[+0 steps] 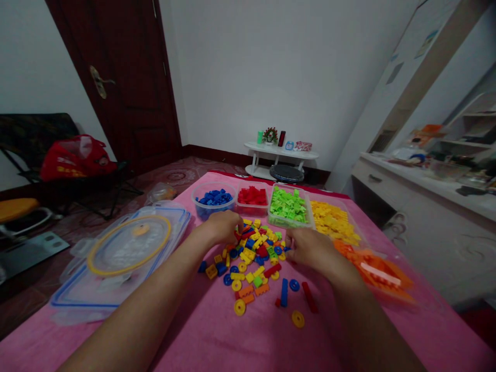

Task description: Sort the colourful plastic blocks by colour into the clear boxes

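A loose pile of mixed toy building bricks (250,253) in yellow, red, blue, green and orange lies on the pink cloth between my hands. My left hand (225,226) reaches into its far left side with curled fingers. A red brick (237,237) shows right at those fingertips; whether it is gripped is hidden. At the right side of the pile, my right hand (306,247) has its fingers pinched together, with a small blue brick (287,249) showing at the tips. Nearer to me lie a long blue brick (284,293), a long red brick (309,297) and a yellow wheel (298,319).
Behind the pile stand tubs of blue bricks (214,198), red bricks (252,196) and green bricks (289,204). Yellow bricks (335,222) and orange bricks (382,271) sit in containers along the right. Stacked clear lids (127,253) cover the table's left side.
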Demonstrator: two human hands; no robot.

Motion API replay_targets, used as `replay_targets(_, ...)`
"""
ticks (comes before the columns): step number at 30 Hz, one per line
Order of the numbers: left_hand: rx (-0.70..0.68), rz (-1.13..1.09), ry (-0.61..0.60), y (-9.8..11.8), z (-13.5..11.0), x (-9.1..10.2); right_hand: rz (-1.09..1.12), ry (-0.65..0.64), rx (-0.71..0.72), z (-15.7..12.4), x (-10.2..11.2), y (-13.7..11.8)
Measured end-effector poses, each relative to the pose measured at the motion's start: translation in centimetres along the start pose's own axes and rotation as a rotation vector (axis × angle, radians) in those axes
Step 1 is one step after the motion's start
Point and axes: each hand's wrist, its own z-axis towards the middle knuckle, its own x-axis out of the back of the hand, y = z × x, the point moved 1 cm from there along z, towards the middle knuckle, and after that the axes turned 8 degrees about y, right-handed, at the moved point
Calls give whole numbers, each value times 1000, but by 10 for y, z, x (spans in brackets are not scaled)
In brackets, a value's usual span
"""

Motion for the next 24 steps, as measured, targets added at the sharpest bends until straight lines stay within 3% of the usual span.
replay_targets(4,-1,38,-16,7,2,-5,58,-86,198,-12,4,-34)
replay_targets(7,-10,43,-19,7,3,-7,-35,-192,229,-18,-1,-55)
replay_targets(10,-7,23,-2,3,4,-8,-78,-180,220,-18,-5,-57)
replay_targets(12,-8,-34,46,0,6,-6,23,-111,214,-13,-6,-47)
replay_targets(15,-8,-164,218,-1,9,0,408,80,157,0,-6,-30)
replay_targets(18,17,-329,485,3,11,6,1041,173,-55,12,-12,-23)
replay_targets(21,-48,-545,654,12,11,11,1609,89,-300,16,-21,-28)
replay_targets(24,-145,-685,652,22,9,12,1979,-42,-428,14,-27,-36)
